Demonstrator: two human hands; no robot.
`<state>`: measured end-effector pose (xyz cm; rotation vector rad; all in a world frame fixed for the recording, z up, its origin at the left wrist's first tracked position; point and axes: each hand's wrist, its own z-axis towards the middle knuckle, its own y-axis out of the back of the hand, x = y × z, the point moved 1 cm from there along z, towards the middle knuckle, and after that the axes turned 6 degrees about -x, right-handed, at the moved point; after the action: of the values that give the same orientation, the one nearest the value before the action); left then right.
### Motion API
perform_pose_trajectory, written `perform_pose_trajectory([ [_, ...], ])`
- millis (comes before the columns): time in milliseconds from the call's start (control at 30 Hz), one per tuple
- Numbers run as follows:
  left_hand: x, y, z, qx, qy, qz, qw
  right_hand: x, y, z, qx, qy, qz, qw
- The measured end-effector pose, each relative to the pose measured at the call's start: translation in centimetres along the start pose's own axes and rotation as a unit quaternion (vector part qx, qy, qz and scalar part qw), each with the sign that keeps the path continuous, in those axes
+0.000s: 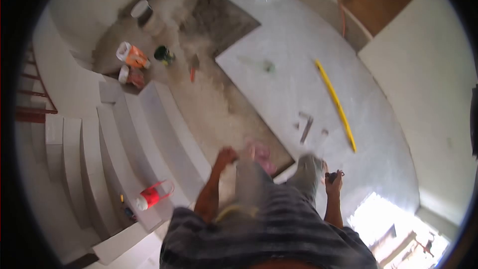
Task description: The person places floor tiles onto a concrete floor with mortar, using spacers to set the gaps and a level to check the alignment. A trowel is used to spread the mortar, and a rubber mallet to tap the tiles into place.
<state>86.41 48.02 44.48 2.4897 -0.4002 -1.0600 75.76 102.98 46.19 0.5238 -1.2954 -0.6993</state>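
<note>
My left hand (227, 156) hangs beside my left leg, over the bare strip of floor. Its fingers look curled, and whether anything is inside them is hidden. Lower on the other side, my right hand (334, 183) is closed around a small dark object (334, 175) whose kind I cannot make out. A blurred pink bag or cloth (261, 155) lies on the floor by my legs. In front of my right leg, an L-shaped metal square (306, 128) rests on the grey tiled floor (294, 79). Farther right lies a long yellow spirit level (336, 104).
Steps (149, 134) descend along the left, with a red-and-white container (154, 197) on one. Near the wall stand a bucket (142, 12), an orange-and-white bag (132, 55) and a dark green pot (164, 56). A red-handled trowel (193, 68) lies on the bare floor.
</note>
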Motion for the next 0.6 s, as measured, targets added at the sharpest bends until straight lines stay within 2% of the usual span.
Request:
perform_pose_trajectory([
  [33,-5.3,5.0,-1.8,-0.081,-0.007,-0.028,0.996,-0.5,1.7,-5.0,-0.045,-0.240,0.161,0.956],
  [67,-4.2,7.3,-1.1,-0.111,0.004,-0.111,0.988,-1.1,1.7,-8.1,-0.111,-0.447,0.320,0.828],
  [100,-3.5,9.9,-0.1,-0.144,0.005,-0.193,0.971,-1.0,1.5,-9.9,-0.173,-0.602,0.464,0.626],
  [133,-3.9,12.4,-0.1,-0.155,0.006,-0.225,0.962,0.0,2.2,-11.1,-0.189,-0.648,0.403,0.618],
  [233,-4.8,16.9,-3.3,-0.189,0.030,-0.282,0.940,7.1,5.1,-10.8,-0.231,-0.566,0.446,0.654],
  [300,-3.9,17.5,-4.9,-0.229,0.049,-0.267,0.935,0.0,3.9,-12.8,-0.166,-0.428,0.414,0.786],
  [400,3.7,15.9,-6.7,-0.174,0.104,-0.192,0.960,4.6,3.9,-9.2,-0.185,-0.445,0.499,0.720],
  [433,10.2,15.3,-6.0,-0.067,-0.037,0.182,0.980,5.8,3.6,-8.5,-0.168,-0.436,0.516,0.718],
  [467,16.0,14.8,-5.5,-0.065,-0.219,0.509,0.830,7.2,2.8,-8.4,-0.149,-0.427,0.534,0.714],
  [500,15.4,14.7,-9.4,-0.102,-0.195,0.443,0.869,9.2,2.0,-8.4,-0.143,-0.443,0.536,0.704],
  [533,14.6,14.4,-12.0,-0.103,0.010,0.083,0.991,11.5,0.9,-9.2,-0.137,-0.462,0.527,0.700],
  [567,14.2,15.1,-14.1,-0.034,-0.134,0.281,0.950,13.8,-0.1,-10.0,-0.130,-0.473,0.520,0.699],
  [600,14.0,15.8,-16.3,-0.018,-0.294,0.446,0.845,15.9,-1.2,-11.2,-0.127,-0.486,0.515,0.694],
])
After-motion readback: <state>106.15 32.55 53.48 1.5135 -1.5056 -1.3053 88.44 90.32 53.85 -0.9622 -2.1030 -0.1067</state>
